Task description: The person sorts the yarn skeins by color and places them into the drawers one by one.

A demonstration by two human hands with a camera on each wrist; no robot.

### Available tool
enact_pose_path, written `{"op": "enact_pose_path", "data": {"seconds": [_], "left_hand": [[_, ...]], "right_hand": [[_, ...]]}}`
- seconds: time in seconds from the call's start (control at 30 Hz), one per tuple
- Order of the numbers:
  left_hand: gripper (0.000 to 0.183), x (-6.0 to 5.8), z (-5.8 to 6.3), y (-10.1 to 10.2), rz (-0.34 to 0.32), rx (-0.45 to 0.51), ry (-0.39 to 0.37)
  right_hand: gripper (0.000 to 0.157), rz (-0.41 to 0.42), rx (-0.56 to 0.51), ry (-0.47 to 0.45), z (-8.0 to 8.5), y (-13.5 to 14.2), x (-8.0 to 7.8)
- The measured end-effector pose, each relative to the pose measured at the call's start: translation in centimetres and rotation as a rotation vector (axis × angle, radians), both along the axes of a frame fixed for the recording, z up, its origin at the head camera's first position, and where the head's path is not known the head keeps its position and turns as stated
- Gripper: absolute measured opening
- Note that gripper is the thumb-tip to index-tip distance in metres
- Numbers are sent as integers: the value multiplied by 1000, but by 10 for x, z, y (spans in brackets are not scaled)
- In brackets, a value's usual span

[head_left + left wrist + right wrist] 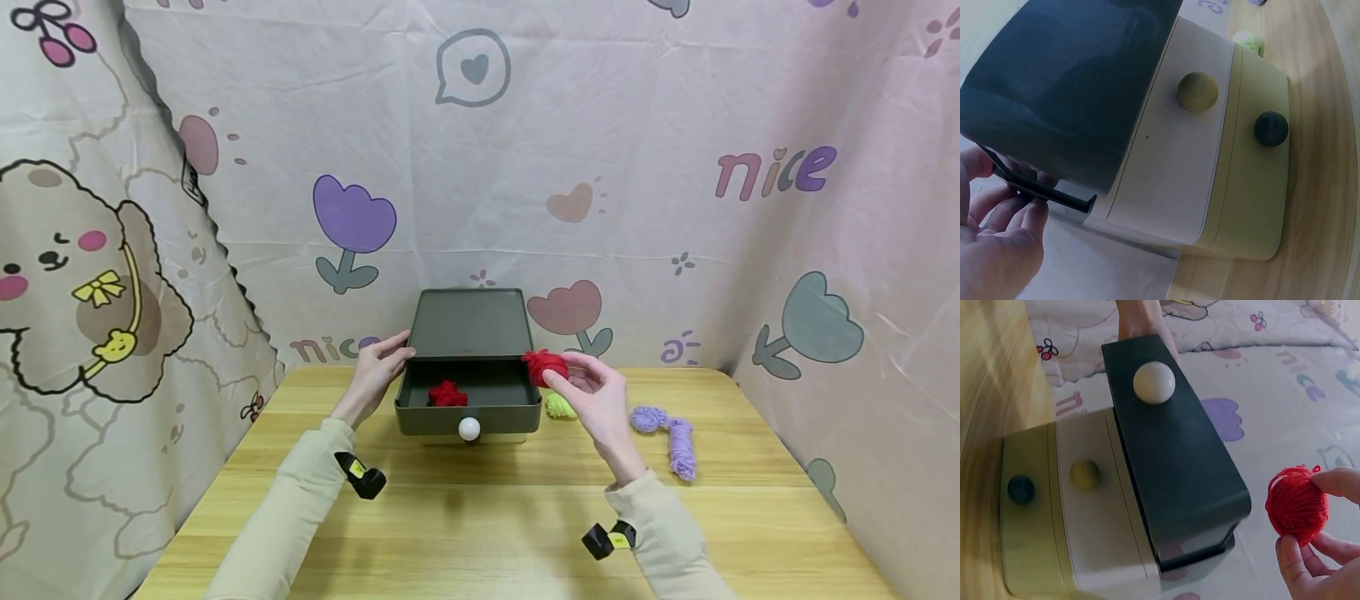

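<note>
A small three-tier drawer cabinet [471, 325] stands on the table, its dark green top drawer [427, 421] pulled out. Inside that drawer lies a red yarn ball [447, 394]. My left hand [378, 372] grips the cabinet's dark upper frame at its left side; in the left wrist view the fingers [1007, 215] curl at the frame's edge. Between thumb and fingertips, my right hand [600, 400] pinches another red yarn ball [1297, 505], held up by the drawer's right rim. The drawer's white knob [1154, 382] faces front.
Lime-green yarn [559, 407] lies right of the cabinet, under the right hand. Farther right on the wooden table [465, 517] are a purple yarn ball [648, 418] and a purple skein [682, 450]. A printed cloth [480, 167] hangs behind. White and yellow-green drawers [1254, 187] sit below, closed.
</note>
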State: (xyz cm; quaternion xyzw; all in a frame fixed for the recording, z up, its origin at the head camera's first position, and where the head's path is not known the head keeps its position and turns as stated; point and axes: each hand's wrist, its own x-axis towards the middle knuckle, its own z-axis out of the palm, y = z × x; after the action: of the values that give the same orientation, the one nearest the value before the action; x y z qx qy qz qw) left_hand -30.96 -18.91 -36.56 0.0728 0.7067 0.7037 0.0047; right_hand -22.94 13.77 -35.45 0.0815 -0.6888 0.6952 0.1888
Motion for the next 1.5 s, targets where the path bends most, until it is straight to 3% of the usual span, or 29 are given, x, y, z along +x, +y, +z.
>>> {"op": "enact_pose_path", "data": {"seconds": [0.5, 1.17, 1.5], "left_hand": [[55, 0, -1, -1, -2, -2, -7], [55, 0, -1, 0, 0, -9, 4], [55, -2, -1, 0, 4, -10, -1]], "right_hand": [[35, 99, 92, 50, 5, -28, -2], [38, 110, 102, 111, 3, -36, -6], [29, 84, 87, 122, -1, -33, 0]]}}
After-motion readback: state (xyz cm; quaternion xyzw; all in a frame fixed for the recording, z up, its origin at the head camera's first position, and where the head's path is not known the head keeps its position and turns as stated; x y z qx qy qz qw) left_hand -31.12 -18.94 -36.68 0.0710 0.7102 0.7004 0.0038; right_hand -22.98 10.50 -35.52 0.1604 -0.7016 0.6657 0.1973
